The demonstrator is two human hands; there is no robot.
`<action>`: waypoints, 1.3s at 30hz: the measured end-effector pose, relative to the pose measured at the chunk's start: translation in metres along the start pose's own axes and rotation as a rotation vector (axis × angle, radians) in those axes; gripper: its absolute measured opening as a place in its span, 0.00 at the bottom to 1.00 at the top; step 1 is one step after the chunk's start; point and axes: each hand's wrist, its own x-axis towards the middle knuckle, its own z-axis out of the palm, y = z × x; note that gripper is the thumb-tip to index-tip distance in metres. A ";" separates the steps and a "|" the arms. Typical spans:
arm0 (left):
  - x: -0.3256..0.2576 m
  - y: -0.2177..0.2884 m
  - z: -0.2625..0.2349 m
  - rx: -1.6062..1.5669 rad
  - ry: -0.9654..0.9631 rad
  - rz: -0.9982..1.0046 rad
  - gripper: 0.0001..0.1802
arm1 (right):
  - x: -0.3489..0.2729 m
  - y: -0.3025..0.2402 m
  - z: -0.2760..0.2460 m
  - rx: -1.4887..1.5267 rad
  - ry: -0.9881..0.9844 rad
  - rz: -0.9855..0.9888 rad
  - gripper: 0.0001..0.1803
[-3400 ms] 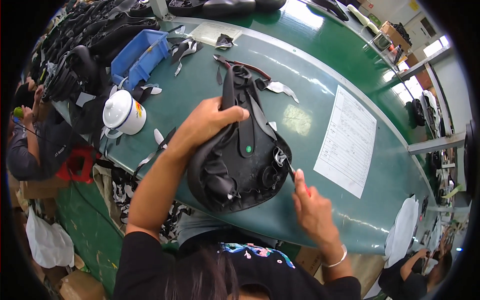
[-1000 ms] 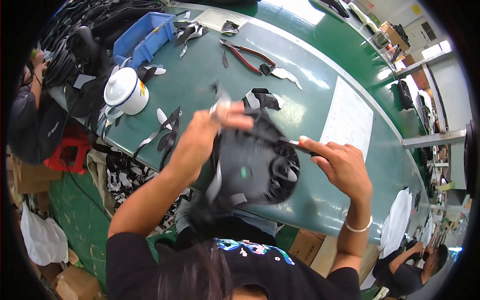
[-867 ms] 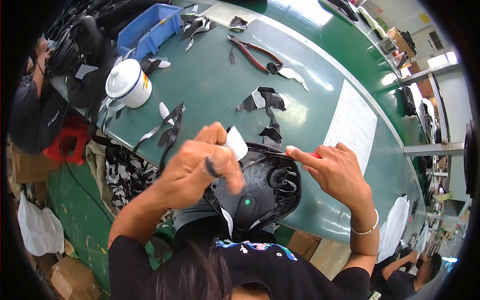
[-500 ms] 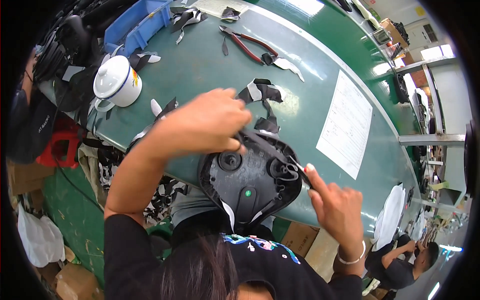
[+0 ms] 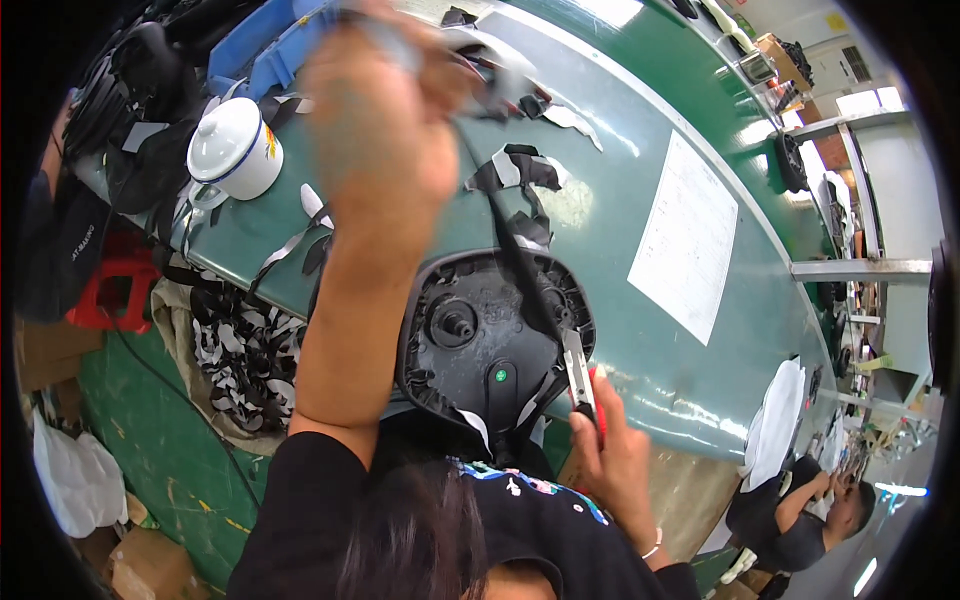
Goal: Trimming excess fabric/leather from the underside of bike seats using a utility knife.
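A black molded seat shell lies at the near table edge, its ribbed hollow underside facing up. My left hand, raised and smeared by motion over the far side, grips a dark strip that runs taut down to the shell's right rim. In my right hand is a red and black utility knife, closed in the fingers. Its blade meets the strip at the shell's right edge. Pale trimming tails hang at the shell's near end. Behind my left hand, red-handled pliers are partly hidden.
Black and white offcuts lie beyond the shell. To the left stand a lidded white mug and a blue bin. A written sheet lies on the right. Below the left table edge, a sack of scraps stands open.
My left hand has swung up and away from the shell, drawing the strip out long. My right hand and the knife have moved down and slightly left along the rim.
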 end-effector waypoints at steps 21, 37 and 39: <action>-0.031 0.132 -0.100 1.222 -0.886 -0.115 0.10 | 0.268 0.163 -0.063 1.050 0.466 0.151 0.22; 0.255 0.124 -0.249 1.921 0.776 0.625 0.17 | 0.257 0.072 0.047 0.988 0.396 0.154 0.17; 0.258 0.145 -0.248 1.722 0.655 0.985 0.14 | 0.258 0.072 0.046 0.995 0.385 0.139 0.17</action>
